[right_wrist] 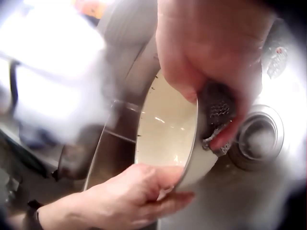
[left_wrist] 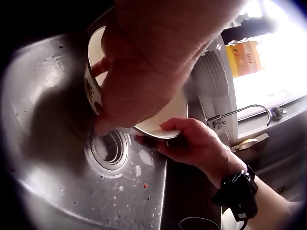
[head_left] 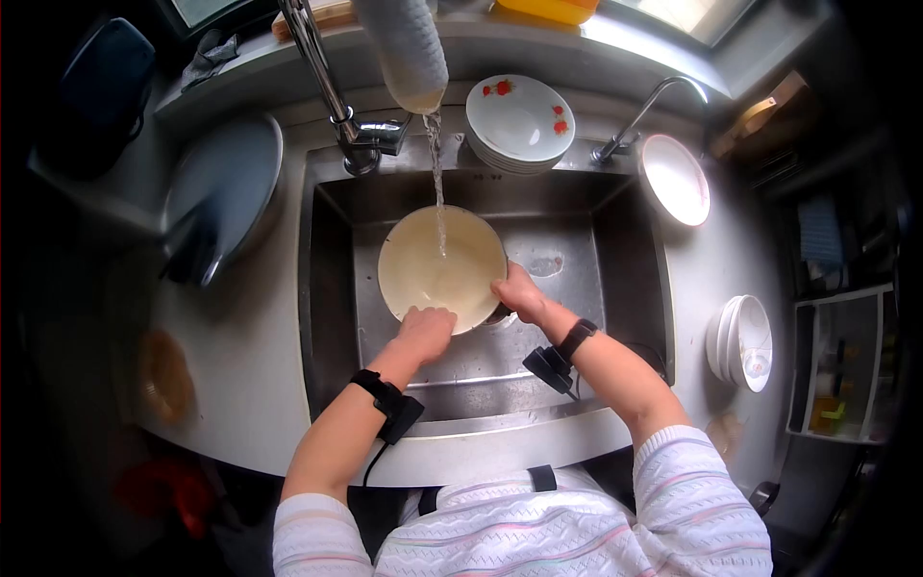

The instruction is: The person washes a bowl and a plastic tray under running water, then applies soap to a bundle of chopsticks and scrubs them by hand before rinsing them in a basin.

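Observation:
A cream enamel basin point(head_left: 437, 255) with dark specks along its rim is tilted in the steel sink, under water running from the faucet. My left hand point(head_left: 425, 332) grips its near rim, with the thumb on one side of the wall and fingers on the other. At the right side, my right hand point(head_left: 522, 292) pinches the rim with the thumb inside. Under the right fingers, a dark mesh-like scouring pad point(right_wrist: 218, 108) lies against the basin's outer wall. A dark print shows on the outside in the left wrist view.
The sink point(head_left: 562, 337) has a drain point(left_wrist: 110, 148) below the basin. A stack of plates point(head_left: 524, 120) stands at its back edge, near a thin tap point(head_left: 663, 91). Bowls point(head_left: 745, 341) and a white dish point(head_left: 675, 180) sit on the right counter; a large lid point(head_left: 231, 183) is left.

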The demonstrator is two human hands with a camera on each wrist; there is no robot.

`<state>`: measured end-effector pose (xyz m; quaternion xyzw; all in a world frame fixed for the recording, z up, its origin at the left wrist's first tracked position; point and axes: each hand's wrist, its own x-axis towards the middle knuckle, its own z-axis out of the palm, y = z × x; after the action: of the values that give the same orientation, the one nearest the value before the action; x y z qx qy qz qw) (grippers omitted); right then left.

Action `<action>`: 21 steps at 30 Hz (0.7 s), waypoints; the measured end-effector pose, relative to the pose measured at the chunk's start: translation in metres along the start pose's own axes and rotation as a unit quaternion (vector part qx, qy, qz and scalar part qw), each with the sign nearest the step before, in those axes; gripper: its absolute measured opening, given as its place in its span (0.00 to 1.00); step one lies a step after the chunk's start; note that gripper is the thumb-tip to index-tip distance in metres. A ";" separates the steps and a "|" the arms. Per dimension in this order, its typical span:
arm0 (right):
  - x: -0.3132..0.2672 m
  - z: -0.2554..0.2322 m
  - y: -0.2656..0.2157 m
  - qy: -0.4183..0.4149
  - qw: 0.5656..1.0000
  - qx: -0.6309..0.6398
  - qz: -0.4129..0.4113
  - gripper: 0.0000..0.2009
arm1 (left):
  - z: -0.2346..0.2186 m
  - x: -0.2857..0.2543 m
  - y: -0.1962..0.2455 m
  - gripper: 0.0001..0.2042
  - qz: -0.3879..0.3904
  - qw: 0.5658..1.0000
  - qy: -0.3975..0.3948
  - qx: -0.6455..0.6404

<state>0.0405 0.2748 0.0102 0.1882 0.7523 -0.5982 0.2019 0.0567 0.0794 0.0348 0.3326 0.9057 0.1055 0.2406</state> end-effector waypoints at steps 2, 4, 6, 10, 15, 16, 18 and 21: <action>0.000 -0.004 0.000 0.011 0.999 -0.005 -0.031 0.19 | 0.004 -0.010 -0.017 0.08 0.015 0.999 0.018 0.029; 0.001 -0.004 -0.001 0.018 0.998 -0.008 -0.062 0.19 | -0.005 -0.018 -0.025 0.10 0.036 0.992 0.054 0.105; 0.003 -0.003 -0.001 0.038 0.994 -0.019 -0.097 0.19 | -0.018 -0.022 -0.029 0.11 0.028 0.995 0.058 0.082; -0.014 -0.009 -0.029 0.061 0.970 -0.176 -0.155 0.19 | -0.049 -0.031 -0.034 0.13 -0.085 0.961 0.113 -0.237; -0.028 -0.009 -0.046 -0.008 0.998 -0.027 -0.064 0.18 | -0.049 -0.025 -0.061 0.11 -0.134 0.849 0.359 -0.365; -0.031 -0.010 -0.050 -0.042 0.999 0.004 -0.009 0.17 | -0.062 -0.028 -0.058 0.09 -0.143 0.843 0.418 -0.306; -0.034 -0.009 -0.052 -0.079 0.995 0.036 0.049 0.16 | -0.073 -0.031 -0.065 0.12 -0.176 0.856 0.436 -0.217; -0.035 -0.008 -0.053 -0.099 0.992 0.035 0.074 0.14 | -0.066 -0.034 -0.075 0.15 -0.223 0.853 0.354 -0.311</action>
<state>0.0421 0.2703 0.0743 0.1904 0.6915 -0.6231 0.3121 0.0044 -0.0020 0.0782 -0.0301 0.8994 0.4359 0.0116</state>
